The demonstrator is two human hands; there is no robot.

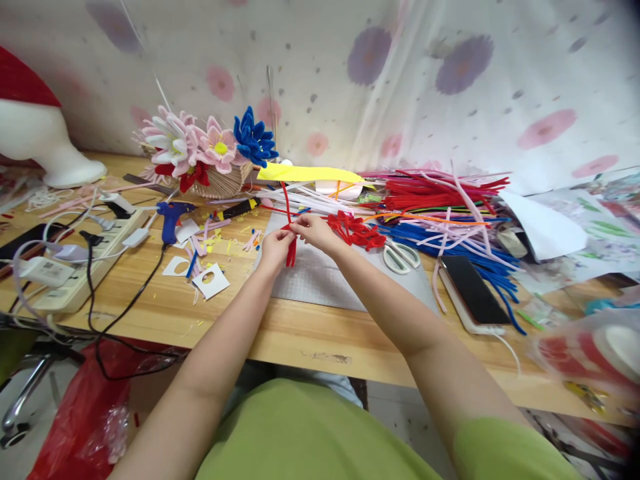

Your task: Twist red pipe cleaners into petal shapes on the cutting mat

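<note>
Red pipe cleaners (291, 253) are pinched between my two hands above the grey cutting mat (320, 283). One strand sticks up past the fingers and short ends hang below them. My left hand (276, 248) grips them from the left, fingers closed. From the right, my right hand (314, 232) pinches the same red pieces at their upper part. The exact fingertip contact is too small to make out. Just right of my right hand lies a pile of bent red pipe cleaner loops (356, 231), with white-handled scissors (401, 257) beside it.
Bundles of red (425, 191) and blue pipe cleaners (450, 250) lie at the back right, near a phone (473, 290). Left are a blue glue gun (173, 220), its trailing cord and a power strip (95, 260). Fuzzy flowers (215, 148) stand at the back.
</note>
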